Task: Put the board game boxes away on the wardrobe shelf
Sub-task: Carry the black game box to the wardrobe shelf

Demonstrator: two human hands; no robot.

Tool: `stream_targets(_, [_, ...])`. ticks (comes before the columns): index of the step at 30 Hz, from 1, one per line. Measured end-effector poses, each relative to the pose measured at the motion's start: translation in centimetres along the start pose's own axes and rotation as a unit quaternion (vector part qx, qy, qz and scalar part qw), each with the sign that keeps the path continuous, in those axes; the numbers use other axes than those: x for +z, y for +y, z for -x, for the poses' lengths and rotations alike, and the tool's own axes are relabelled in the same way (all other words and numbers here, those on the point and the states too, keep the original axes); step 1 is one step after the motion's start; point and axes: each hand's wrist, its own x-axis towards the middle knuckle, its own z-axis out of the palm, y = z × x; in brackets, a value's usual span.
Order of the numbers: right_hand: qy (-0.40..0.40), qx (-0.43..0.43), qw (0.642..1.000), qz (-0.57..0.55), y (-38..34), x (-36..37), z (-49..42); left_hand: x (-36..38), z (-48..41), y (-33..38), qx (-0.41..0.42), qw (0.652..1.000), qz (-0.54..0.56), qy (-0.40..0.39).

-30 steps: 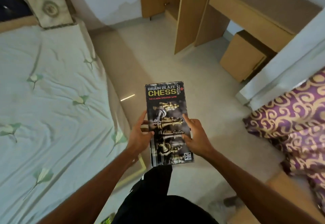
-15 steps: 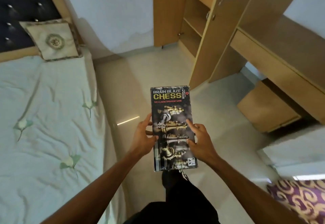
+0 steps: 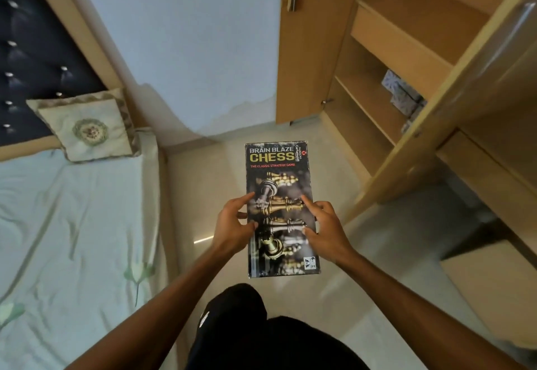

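Note:
I hold a dark chess box (image 3: 279,172) flat in front of me over the floor, its title end pointing away. My left hand (image 3: 232,224) grips its left edge and my right hand (image 3: 325,230) grips its right edge, thumbs on top. The open wooden wardrobe (image 3: 386,49) stands ahead to the right with several shelves. A middle shelf (image 3: 369,102) holds patterned boxes (image 3: 401,93) at its back, partly hidden by the door.
A bed (image 3: 72,224) with a pale sheet and a cushion (image 3: 87,128) fills the left. The wardrobe's open door (image 3: 453,90) juts toward me on the right, with a desk (image 3: 494,172) beyond it. Pale tiled floor (image 3: 209,183) lies between bed and wardrobe.
My view has lifted and turned toward the wardrobe, which now looks nearer and larger. Both hands keep the same grip on the chess box.

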Motion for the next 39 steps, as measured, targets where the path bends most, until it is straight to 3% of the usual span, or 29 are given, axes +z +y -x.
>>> stream_targets(8, [0.045, 0.001, 0.999, -0.002, 0.3, -3.6, -24.5, -0.9, -25.8, 5.0, 0.019, 0.999, 0.010, -0.029])
stream_targets(17, [0.164, 0.076, 0.982, -0.047, 1.7, -12.4, -46.7, 2.2, -54.0, 15.5, 0.081, 0.987, -0.036, -0.137])
stream_targets(28, [0.262, 0.078, 0.962, -0.015, 11.1, -29.9, -69.9, 15.8, -79.8, 31.6, 0.158, 0.959, 0.058, -0.229])
stream_targets(32, [0.255, 0.088, 0.963, -0.013, 13.9, -37.4, -77.2, 21.6, -88.3, 36.3, 0.129, 0.965, 0.052, -0.222])
stream_targets(39, [0.253, 0.090, 0.963, -0.027, 17.5, -48.8, -87.3, 31.3, -101.8, 43.0, 0.155, 0.961, -0.007, -0.230])
